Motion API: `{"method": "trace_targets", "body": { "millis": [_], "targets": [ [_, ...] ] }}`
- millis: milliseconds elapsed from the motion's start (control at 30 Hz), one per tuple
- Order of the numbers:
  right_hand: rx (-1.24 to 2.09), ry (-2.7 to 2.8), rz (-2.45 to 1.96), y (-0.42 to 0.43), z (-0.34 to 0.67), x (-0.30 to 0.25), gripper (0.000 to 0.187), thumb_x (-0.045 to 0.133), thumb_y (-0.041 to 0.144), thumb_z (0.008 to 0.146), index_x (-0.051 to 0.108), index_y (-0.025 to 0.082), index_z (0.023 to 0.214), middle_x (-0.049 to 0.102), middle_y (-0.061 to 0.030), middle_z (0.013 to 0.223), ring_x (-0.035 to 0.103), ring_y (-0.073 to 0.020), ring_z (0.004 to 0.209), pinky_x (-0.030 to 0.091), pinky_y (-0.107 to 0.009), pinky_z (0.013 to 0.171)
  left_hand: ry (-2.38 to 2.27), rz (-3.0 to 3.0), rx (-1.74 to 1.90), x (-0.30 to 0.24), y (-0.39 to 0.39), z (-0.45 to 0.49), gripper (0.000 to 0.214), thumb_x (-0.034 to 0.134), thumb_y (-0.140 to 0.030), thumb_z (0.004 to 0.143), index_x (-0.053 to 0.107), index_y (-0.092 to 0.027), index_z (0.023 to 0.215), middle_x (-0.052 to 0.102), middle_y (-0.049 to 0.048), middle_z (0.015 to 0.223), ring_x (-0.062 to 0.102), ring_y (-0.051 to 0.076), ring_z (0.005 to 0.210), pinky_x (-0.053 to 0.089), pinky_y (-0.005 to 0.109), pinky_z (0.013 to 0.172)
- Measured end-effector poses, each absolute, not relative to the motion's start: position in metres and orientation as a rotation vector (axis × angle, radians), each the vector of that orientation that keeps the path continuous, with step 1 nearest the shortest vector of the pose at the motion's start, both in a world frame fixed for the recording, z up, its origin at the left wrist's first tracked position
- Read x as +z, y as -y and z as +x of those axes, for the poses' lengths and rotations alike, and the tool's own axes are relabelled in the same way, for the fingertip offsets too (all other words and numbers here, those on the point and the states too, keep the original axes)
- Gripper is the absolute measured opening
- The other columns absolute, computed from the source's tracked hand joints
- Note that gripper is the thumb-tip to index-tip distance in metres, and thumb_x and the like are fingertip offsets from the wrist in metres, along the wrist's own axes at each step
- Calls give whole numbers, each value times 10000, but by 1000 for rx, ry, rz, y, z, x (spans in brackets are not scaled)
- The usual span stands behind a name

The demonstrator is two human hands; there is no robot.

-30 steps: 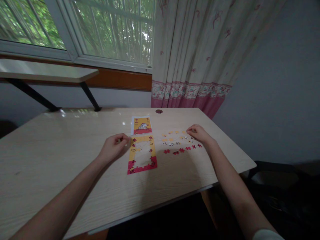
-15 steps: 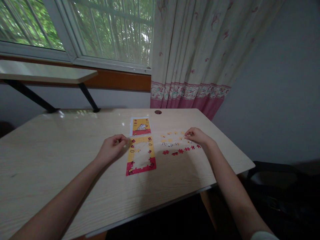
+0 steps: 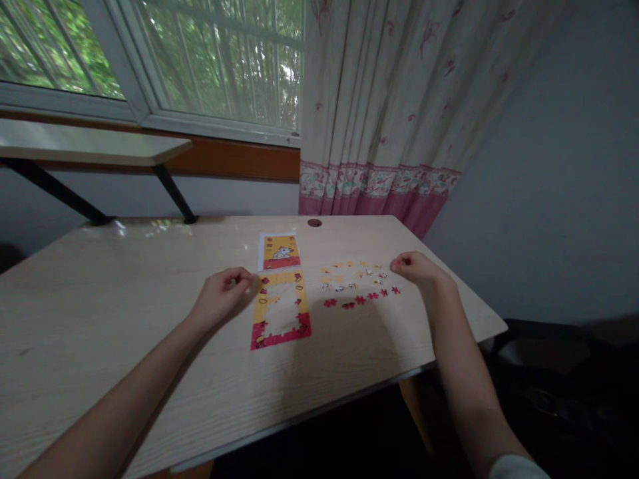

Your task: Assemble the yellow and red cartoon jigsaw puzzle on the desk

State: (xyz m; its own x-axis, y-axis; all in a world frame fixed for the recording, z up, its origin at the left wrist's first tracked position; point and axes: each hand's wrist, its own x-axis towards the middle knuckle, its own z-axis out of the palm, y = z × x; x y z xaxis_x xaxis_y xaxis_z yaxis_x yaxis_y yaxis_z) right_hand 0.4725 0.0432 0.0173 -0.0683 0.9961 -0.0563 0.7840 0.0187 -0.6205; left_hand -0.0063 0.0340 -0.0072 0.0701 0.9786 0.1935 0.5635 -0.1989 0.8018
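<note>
A partly built jigsaw frame [image 3: 280, 310] in yellow and red, empty in its middle, lies on the wooden table [image 3: 124, 313]. My left hand [image 3: 222, 297] rests curled at the frame's upper left corner, fingers pressed together. Loose pieces [image 3: 357, 286], yellow, white and red, are spread in rows to the right. My right hand [image 3: 418, 268] sits at the right end of those rows, fingers closed in a loose pinch; what they hold is hidden. A small reference picture [image 3: 279, 251] lies just beyond the frame.
A round cable hole [image 3: 314, 223] is at the table's far edge. A floral curtain [image 3: 399, 106] hangs behind, a window [image 3: 150, 60] and a second table [image 3: 90, 143] at the back left. The table's right edge drops to a dark floor.
My right hand has drawn back to the right, off the loose pieces, with fingers closed. My left hand has stayed at the frame's corner.
</note>
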Motion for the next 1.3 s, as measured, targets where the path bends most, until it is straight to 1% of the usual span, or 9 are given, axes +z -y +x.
{"method": "trace_targets", "body": {
  "millis": [167,300,433,600,733,967,1133,1300],
  "targets": [
    [1064,1930,-1876,-38,486,24,372,710,477,531,645,124,629,476,41,487,374,-72,493,291,-229,497,-1560,1821,992,-8,-34,-8,247,474,-394,707,585,-173,686,558,18,619,467,135,583,342,245,529],
    [1240,1949,-1885,-34,484,28,369,740,469,502,652,132,623,470,52,483,372,-72,500,285,-235,520,-1542,1840,1000,-4,-32,-7,245,490,-397,695,592,-174,687,574,24,647,488,156,632,367,257,564],
    [1323,1981,-1857,-33,475,30,342,766,429,478,654,139,621,500,47,503,391,-75,509,294,-237,530,-1561,1827,1008,1,-31,-6,248,503,-406,689,597,-178,665,592,36,650,503,172,649,380,275,599],
    [1263,1963,-1847,-36,460,30,330,759,413,477,629,134,597,476,62,475,356,-59,480,271,-225,502,-1565,1800,1009,2,-30,-6,224,504,-388,686,600,-186,672,606,35,662,510,176,644,383,276,583],
    [1194,1948,-1855,-37,459,29,357,753,429,471,630,132,627,481,59,477,360,-59,474,260,-218,485,-1541,1805,1022,-4,-33,-8,205,504,-376,691,596,-193,672,605,33,662,520,176,628,382,278,570],
    [1058,1978,-1792,-39,463,27,358,663,442,604,654,109,737,501,35,540,383,-69,498,292,-221,499,-1533,1812,1026,-4,-33,-8,210,503,-376,692,599,-189,680,612,39,682,527,180,652,381,280,588],
    [1000,1975,-1790,-42,459,22,337,665,355,622,669,105,848,469,50,526,384,-69,488,287,-211,477,-1539,1800,1032,-1,-32,-7,214,508,-380,692,596,-186,674,594,33,661,509,171,634,371,278,568],
    [1049,1993,-1782,-41,460,24,269,672,339,608,659,109,747,479,45,525,384,-64,487,292,-210,477,-1553,1787,1036,-2,-32,-7,220,513,-376,671,599,-174,681,587,32,654,502,161,608,370,266,545]
  ]
}}
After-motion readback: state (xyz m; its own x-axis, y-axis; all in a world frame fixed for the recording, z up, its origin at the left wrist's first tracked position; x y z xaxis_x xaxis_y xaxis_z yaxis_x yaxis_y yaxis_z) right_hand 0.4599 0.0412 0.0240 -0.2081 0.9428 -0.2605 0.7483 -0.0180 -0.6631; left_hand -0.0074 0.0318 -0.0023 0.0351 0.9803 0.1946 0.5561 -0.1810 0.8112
